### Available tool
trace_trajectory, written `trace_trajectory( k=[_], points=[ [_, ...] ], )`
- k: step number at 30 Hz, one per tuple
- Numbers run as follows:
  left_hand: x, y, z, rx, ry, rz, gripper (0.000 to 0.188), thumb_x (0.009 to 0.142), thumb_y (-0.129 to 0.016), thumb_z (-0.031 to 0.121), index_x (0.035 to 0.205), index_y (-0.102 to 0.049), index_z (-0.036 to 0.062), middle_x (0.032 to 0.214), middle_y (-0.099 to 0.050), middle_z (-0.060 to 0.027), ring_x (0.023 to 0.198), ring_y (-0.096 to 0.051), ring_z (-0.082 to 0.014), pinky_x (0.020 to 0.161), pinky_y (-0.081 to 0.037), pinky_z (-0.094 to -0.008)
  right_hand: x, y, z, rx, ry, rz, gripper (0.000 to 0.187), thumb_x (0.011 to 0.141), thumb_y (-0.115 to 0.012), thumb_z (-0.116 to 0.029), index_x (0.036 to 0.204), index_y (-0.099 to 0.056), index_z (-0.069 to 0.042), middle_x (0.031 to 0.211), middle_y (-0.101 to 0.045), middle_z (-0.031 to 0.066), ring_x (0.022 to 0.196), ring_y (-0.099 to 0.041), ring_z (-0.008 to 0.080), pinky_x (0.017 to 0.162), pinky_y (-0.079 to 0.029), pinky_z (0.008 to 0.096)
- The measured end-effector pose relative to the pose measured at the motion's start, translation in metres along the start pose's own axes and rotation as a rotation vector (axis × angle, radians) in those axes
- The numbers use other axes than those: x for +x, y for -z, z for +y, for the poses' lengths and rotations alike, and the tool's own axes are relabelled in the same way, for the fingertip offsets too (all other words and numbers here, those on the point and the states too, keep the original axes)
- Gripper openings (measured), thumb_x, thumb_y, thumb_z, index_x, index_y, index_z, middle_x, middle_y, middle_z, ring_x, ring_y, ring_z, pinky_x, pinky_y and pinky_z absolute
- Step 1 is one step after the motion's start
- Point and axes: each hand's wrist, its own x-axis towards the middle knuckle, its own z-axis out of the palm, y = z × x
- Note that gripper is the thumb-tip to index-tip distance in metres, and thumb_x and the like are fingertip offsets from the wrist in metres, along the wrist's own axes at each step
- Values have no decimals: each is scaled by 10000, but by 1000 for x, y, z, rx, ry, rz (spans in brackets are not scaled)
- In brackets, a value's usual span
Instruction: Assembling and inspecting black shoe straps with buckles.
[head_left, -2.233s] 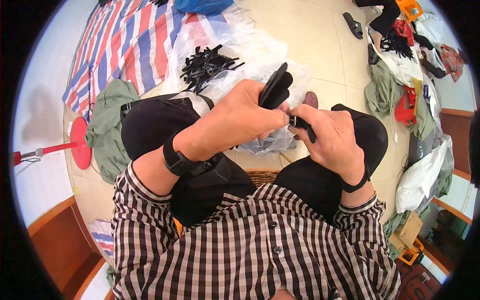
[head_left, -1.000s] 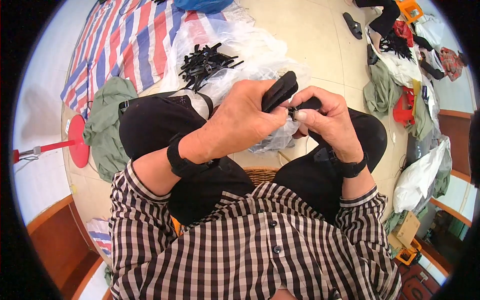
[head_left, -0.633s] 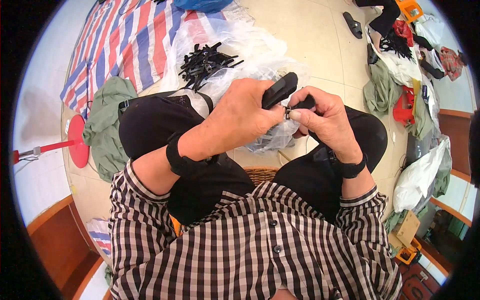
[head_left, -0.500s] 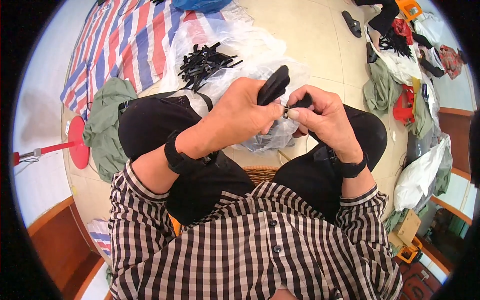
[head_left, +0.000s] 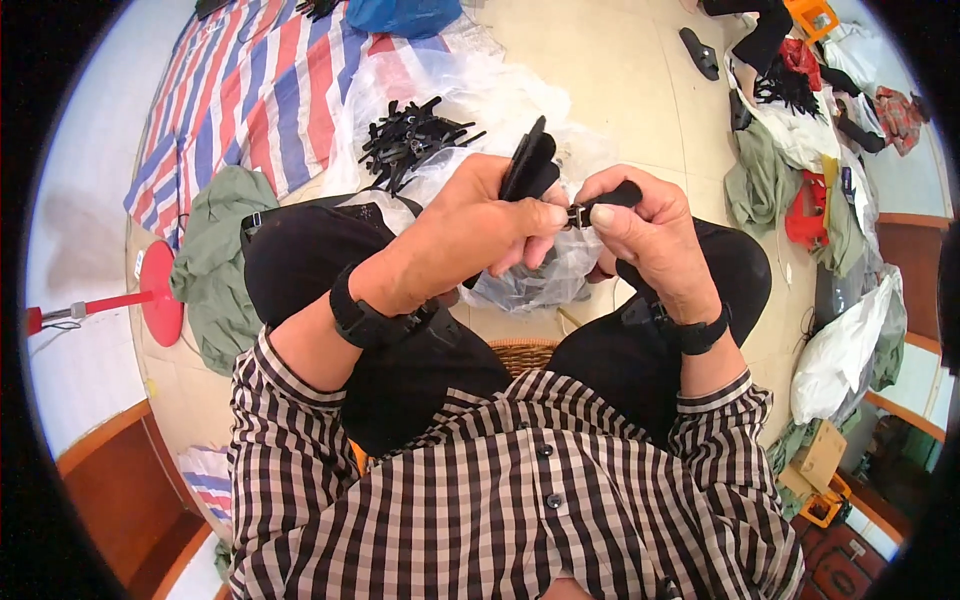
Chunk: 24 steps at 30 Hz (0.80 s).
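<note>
Above my lap, my left hand [head_left: 485, 215] is closed around a black strap [head_left: 530, 165], whose folded or doubled ends stick up past the fingers. My right hand [head_left: 648, 225] pinches a black piece [head_left: 620, 195] that looks like part of a strap. Between the two thumbs sits a small metal buckle [head_left: 576, 215], touched by both hands. Whether both black pieces belong to one strap cannot be made out. Beyond my left hand lies a pile of black straps [head_left: 410, 140] with metal bits, resting on clear plastic sheeting [head_left: 500, 95].
A striped tarp [head_left: 270, 90] covers the floor at far left, with a blue bag [head_left: 405, 15] on it. Green cloth [head_left: 225, 265] and a red round stand base [head_left: 160, 293] are at left. Bags and cloth [head_left: 760, 185] line the right side, near a slipper [head_left: 700, 53] and another person's leg.
My right hand has shifted slightly right, and more of the buckle shows between the thumbs. The black strap in my left hand stands more upright, its ends fanned apart.
</note>
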Motion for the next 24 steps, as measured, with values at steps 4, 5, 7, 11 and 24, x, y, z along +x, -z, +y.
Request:
trace_trajectory(
  k=[4, 5, 7, 11, 24],
  points=[
    [2, 3, -1, 0, -19, -12, 95, 826, -535, 102, 847, -583, 22, 584, -535, -23, 388, -389, -37, 364, -274, -186, -7, 2, -6, -40, -36, 58, 219, 790, -647, -122, 1001, -607, -76, 588, -424, -105, 485, -326, -17, 430, -240, 159],
    [3, 2, -2, -8, -10, -25, 92, 825, -536, 100, 848, -581, 24, 582, -532, -21, 390, -386, -37, 365, -271, -185, -6, 2, -3, -127, 80, 57, 258, 770, -657, -99, 1023, -605, -81, 576, -423, -92, 481, -344, -9, 433, -255, 165],
    [4, 2, -1, -15, 0, -37, 89, 823, -537, 99, 849, -579, 25, 580, -529, -18, 391, -384, -36, 365, -268, -183, -6, 1, -1, -213, 197, 56, 302, 751, -667, -77, 1045, -603, -86, 563, -421, -78, 476, -361, -1, 435, -271, 171],
    [3, 0, 3, 31, 25, -33, 83, 821, -556, 110, 852, -573, 36, 578, -525, -15, 394, -380, -32, 366, -264, -181, -4, -6, 1, -519, 377, 2, 325, 719, -668, -56, 1034, -589, -56, 770, -614, 65, 513, -502, 94, 520, -406, 228],
    [-1, 3, 5, -47, 34, -73, 154, 835, -603, 174, 907, -587, 39, 572, -522, 2, 410, -368, -21, 378, -256, -173, -9, -7, 1, -405, 347, 66, 246, 751, -658, -83, 983, -584, -50, 881, -644, 78, 671, -626, 181, 594, -432, 260]
  ],
)
